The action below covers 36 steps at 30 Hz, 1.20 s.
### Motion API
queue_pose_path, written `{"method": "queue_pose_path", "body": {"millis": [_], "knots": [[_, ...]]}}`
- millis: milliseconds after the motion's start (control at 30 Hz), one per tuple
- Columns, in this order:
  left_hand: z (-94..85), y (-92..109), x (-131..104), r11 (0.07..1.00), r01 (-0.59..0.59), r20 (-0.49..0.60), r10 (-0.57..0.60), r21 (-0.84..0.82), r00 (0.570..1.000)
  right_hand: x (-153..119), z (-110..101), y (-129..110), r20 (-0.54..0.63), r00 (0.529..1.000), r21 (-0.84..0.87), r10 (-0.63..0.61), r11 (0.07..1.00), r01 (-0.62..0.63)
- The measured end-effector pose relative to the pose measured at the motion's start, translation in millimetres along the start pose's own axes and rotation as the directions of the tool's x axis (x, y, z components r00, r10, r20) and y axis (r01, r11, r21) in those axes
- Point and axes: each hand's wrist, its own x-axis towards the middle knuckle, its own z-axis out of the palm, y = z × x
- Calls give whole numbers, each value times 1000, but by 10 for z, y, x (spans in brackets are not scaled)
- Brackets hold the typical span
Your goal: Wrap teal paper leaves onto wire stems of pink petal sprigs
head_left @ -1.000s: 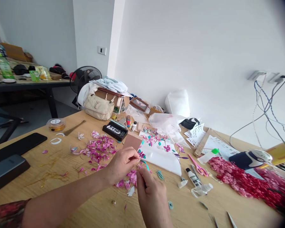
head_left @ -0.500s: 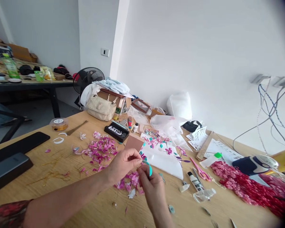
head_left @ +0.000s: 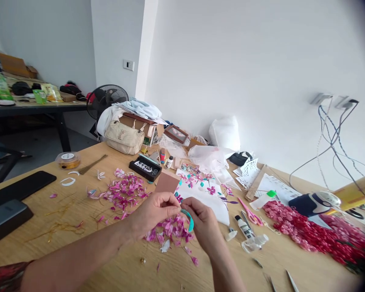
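A curved teal strip (head_left: 190, 221) hangs between my hands, its upper end at my fingertips. My left hand (head_left: 158, 211) pinches that end with thumb and forefinger. From the other side my right hand (head_left: 202, 221) is closed at the same spot, its fingertips almost meeting the left ones. Exactly what lies between the right fingertips is too small to see. Below and behind the hands lie loose pink-purple fabric petals (head_left: 173, 229), with a larger heap of petals (head_left: 126, 190) to the left. A white sheet (head_left: 207, 205) bearing pink flowers and teal leaves lies just beyond.
Pink scissors (head_left: 251, 213), a black-and-white bottle (head_left: 244, 227) and tweezers (head_left: 291, 280) lie to the right, near red and pink flower strands (head_left: 310, 235). A black tray (head_left: 145, 168) and beige bag (head_left: 124, 136) stand behind. A black phone (head_left: 21, 184) is at left.
My right hand has turned and moved up and right, uncovering more petals beneath. The teal strip now hangs lower. The whole scene has shifted slightly left as the head turned.
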Motion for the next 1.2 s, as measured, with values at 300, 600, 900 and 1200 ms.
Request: {"method": "queue_pose_path", "body": {"millis": [300, 600, 900, 1200], "knots": [[-55, -54, 174, 993, -114, -259, 121, 41, 958, 140, 269, 23, -201, 964, -19, -175, 984, 174], [-79, -55, 257, 972, -155, -348, 208, 174, 914, 218, 503, 107, -63, 969, 642, 240, 753, -144], [-11, -154, 274, 939, -200, -320, 289, 281, 902, 190, 489, 104, -200, 933, 714, 300, 697, -71], [-51, -55, 219, 923, -185, -197, 261, 339, 945, 164, 439, 142, -191, 914, 774, 357, 628, -83]]}}
